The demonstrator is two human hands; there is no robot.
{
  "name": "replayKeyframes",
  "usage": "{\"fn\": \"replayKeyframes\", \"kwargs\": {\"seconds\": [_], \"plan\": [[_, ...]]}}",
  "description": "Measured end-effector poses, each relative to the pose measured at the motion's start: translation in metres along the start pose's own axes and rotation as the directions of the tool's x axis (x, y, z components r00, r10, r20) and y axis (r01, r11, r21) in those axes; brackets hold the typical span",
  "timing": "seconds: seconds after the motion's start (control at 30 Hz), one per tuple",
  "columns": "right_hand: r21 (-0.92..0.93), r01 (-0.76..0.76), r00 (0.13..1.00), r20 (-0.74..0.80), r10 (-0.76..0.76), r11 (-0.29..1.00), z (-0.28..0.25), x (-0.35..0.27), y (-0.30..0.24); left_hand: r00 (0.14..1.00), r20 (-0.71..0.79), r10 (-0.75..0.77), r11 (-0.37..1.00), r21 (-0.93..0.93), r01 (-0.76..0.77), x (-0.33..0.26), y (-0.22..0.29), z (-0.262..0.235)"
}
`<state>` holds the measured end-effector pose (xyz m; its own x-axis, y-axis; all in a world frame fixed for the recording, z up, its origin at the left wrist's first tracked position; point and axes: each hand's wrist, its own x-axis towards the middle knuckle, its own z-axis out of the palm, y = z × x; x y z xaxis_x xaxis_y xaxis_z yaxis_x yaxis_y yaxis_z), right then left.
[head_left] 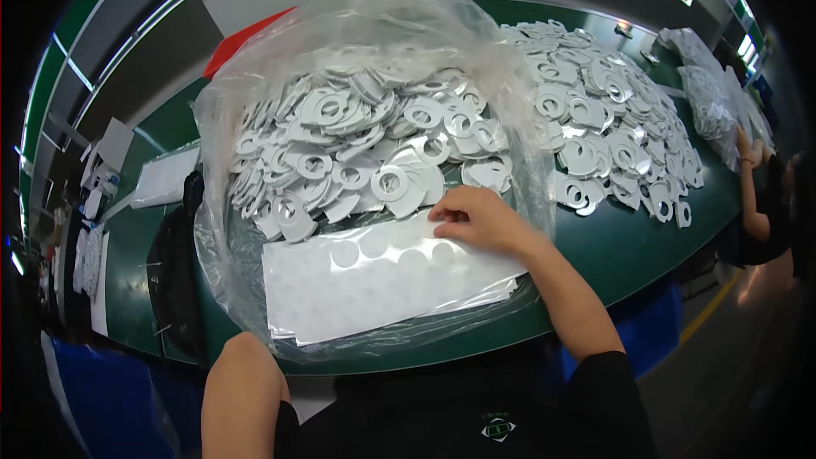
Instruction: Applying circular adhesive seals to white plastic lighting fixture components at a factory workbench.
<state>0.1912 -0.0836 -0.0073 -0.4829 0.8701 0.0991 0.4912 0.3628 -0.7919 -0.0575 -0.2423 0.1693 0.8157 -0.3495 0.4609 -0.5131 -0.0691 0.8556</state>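
Note:
A stack of white sheets (340, 297) with round marks lies in the front of a large clear plastic bag (223, 229). Behind it in the bag is a heap of flat white ring-shaped pieces (327, 149) with tabs. My right hand (480, 217) is at the far right edge of the stack, beside the nearest ring pieces. Its fingers are curled and drawn toward the thumb; what is between them, if anything, is too small to make out. My left arm (244, 391) comes in bent at the lower edge, and its hand does not show.
A second heap of ring pieces (608, 119) covers the right of the green table (629, 246). A black bag (174, 276) and a white packet (166, 177) lie left. A red item (246, 41) stands behind the bag. Another person's arm (750, 187) reaches plastic bags (710, 93) far right.

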Motion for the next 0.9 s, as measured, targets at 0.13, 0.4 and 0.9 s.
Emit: {"fn": "replayKeyframes", "kwargs": {"seconds": [0.13,0.4,0.9], "plan": [[-0.014,0.02,1.0,-0.01,-0.02,1.0,0.0,0.001,0.002,0.999,0.036,0.03,0.999,-0.035,-0.029,-0.009,0.001,0.009],[-0.027,0.003,1.0,0.013,-0.003,1.0,-0.002,0.002,0.005,0.988,0.135,0.072,0.996,-0.062,-0.064,-0.018,0.004,0.015],[-0.169,-0.086,0.995,-0.058,0.077,0.982,0.004,-0.003,-0.007,0.398,-0.734,0.55,0.668,0.673,0.317,0.02,-0.078,-0.02]]}}
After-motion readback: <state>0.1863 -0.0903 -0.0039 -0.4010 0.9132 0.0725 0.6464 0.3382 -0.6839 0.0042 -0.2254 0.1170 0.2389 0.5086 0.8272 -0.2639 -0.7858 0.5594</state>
